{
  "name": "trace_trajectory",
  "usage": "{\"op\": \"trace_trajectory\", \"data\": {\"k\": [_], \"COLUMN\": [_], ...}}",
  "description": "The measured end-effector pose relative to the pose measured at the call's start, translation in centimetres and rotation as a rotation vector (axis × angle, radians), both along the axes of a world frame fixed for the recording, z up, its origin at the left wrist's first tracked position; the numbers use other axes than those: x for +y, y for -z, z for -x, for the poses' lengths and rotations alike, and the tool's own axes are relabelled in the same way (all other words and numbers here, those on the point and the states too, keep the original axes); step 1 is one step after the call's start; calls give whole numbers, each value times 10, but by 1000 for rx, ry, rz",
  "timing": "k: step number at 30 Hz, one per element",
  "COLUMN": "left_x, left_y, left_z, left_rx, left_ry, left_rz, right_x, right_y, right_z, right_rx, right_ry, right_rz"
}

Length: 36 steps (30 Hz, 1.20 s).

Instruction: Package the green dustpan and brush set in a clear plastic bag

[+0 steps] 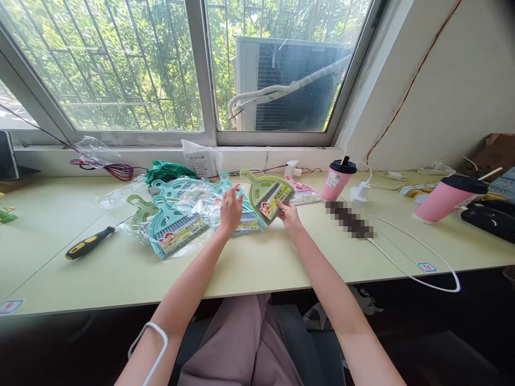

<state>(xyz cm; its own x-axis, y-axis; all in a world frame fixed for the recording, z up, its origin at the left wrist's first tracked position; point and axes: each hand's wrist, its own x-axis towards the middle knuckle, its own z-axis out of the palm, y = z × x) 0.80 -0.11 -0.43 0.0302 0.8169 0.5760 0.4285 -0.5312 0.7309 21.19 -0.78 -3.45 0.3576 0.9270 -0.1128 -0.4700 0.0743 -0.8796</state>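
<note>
My right hand (288,215) grips the lower edge of a light green mini dustpan-and-brush set (265,193), tilted up off the desk. My left hand (230,210) rests with fingers spread on a teal dustpan set in clear wrapping (247,221). More teal and green sets (171,222) lie in plastic bags to the left, and a pink one (302,192) lies behind the right hand.
A yellow-and-black screwdriver (89,243) lies at the left of the pale desk (257,265). Two pink lidded cups (337,179) (449,197) stand at the right, with white cables (418,257), a green bag (167,170) and a white packet (199,158) by the window.
</note>
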Motion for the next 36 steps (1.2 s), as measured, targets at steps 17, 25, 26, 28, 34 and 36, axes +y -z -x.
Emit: {"op": "trace_trajectory", "data": {"k": [17, 25, 26, 28, 34, 36], "left_x": [7, 23, 24, 25, 27, 28], "left_y": [12, 20, 20, 19, 10, 11], "left_z": [5, 19, 21, 23, 29, 31], "left_rx": [499, 380, 316, 141, 98, 260], "left_ry": [395, 34, 49, 70, -3, -13], "left_rz": [-49, -30, -1, 88, 118, 56], "right_x": [1, 1, 1, 2, 2, 0], "right_y": [-7, -9, -7, -3, 1, -1], "right_z": [-21, -30, -29, -27, -25, -24], "right_rx": [110, 127, 111, 81, 85, 84], "right_ry": [158, 155, 148, 139, 135, 138], "right_rz": [4, -6, 5, 25, 65, 64]}}
